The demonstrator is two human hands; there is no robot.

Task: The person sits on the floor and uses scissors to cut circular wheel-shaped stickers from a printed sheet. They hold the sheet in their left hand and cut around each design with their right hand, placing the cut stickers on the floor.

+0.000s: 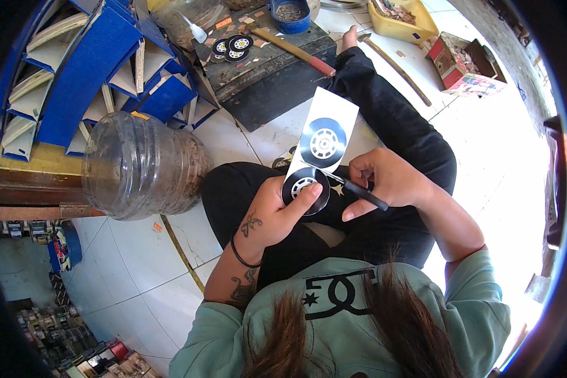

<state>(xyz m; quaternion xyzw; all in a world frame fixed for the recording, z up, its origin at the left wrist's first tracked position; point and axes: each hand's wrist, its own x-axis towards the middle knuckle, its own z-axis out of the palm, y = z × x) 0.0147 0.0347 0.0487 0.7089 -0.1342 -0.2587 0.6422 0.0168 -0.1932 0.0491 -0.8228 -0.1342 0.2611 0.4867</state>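
My left hand (276, 211) pinches the lower end of a white printed strip (323, 142), its thumb pressed over the lower of two black wheel pictures. The strip points up and away from me above my crossed legs. In my right hand (394, 179) is a pair of scissors (365, 194) with black handles, fingers around the loops. Its blades lie across the strip between the two wheel pictures, coming in from the right. Beyond my left knee, a few cut discs (283, 162) are partly hidden by the strip. Several loose round discs (232, 48) rest on a dark block (271, 82) ahead.
On the block are a hammer (293, 50), a blue cup (290, 17) and a white squeeze bottle (195, 29). A clear plastic jar (146, 167) and blue folders (88, 69) stand left. To the right are another hammer (397, 69), a yellow tub (416, 28) and a red box (450, 63).
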